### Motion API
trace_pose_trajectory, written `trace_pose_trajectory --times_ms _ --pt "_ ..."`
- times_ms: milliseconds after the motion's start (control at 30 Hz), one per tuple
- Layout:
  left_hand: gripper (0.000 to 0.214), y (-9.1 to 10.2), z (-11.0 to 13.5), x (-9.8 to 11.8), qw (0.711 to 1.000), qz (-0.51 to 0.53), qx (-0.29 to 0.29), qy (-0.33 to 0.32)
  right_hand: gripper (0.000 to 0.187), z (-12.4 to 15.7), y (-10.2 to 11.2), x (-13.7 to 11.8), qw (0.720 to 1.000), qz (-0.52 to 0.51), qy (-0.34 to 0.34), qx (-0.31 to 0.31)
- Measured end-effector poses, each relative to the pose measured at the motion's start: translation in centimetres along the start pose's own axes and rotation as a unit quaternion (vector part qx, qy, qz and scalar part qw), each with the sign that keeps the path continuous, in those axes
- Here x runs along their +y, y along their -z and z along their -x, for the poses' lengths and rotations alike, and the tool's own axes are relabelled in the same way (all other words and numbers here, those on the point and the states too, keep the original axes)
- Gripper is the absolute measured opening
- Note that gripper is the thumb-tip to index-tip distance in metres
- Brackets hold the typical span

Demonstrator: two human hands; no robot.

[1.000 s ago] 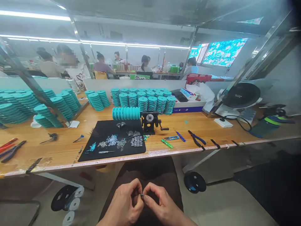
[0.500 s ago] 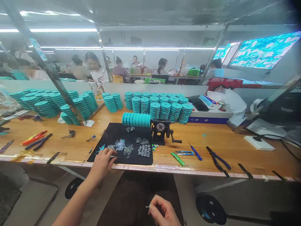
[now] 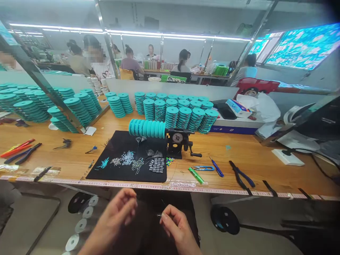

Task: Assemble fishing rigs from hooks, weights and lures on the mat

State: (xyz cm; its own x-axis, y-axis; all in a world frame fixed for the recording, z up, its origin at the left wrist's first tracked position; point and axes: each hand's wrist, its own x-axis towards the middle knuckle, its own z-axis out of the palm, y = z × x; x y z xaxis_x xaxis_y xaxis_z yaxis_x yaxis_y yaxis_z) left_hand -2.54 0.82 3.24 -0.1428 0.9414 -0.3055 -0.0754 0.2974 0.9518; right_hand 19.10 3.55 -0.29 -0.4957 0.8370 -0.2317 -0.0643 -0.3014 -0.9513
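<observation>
Over my dark lap, my right hand is closed in a pinch on a small shiny metal fitting. A thin dark strand stands up close to its fingertips. To its left, my left hand hangs in front of the table edge, slightly blurred, with fingers curled together; whatever they hold is hidden. Beyond the hands lies a black mat. It bears teal slivers, pale small tubes, thin metal pins and grey cylinders.
Behind the mat, a hand-cranked winder carries teal spools. Stacked teal spools line the back. At right lie a green tube, blue snips, a blue pen-like tool and pliers. Other people sit beyond the partition.
My left hand has left the mat and come down toward my right hand. My right hand keeps its pinch on the metal fitting. The camera view has shifted.
</observation>
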Motion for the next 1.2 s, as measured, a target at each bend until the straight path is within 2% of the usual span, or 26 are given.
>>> trace_pose_trajectory --times_ms 67,100,233,733,1033,1200 --pt "0.047 -2.4 2.0 -1.6 0.99 0.11 -0.042 0.083 0.045 0.5 -0.5 -0.2 1.0 0.002 0.009 0.012" --pt "0.054 -3.2 2.6 -2.4 0.983 0.144 -0.057 0.102 0.044 0.8 -0.8 -0.3 1.0 0.008 0.016 0.018" --pt "0.051 -4.5 3.7 -3.9 0.972 0.195 -0.082 0.107 0.043 1.8 -1.6 -0.7 0.998 0.033 0.031 0.032" --pt "0.044 -1.7 5.1 -3.6 0.951 0.246 -0.147 0.116 0.039 2.9 -5.2 -0.8 0.997 0.003 0.047 0.058" --pt "0.045 -1.6 5.5 -3.7 0.951 0.259 -0.124 0.115 0.039 3.2 -5.8 -1.2 0.996 0.024 0.062 0.052" --pt "0.044 -1.7 5.6 -3.8 0.946 0.269 -0.142 0.115 0.038 3.7 -5.9 -1.5 0.995 0.03 0.072 0.064"
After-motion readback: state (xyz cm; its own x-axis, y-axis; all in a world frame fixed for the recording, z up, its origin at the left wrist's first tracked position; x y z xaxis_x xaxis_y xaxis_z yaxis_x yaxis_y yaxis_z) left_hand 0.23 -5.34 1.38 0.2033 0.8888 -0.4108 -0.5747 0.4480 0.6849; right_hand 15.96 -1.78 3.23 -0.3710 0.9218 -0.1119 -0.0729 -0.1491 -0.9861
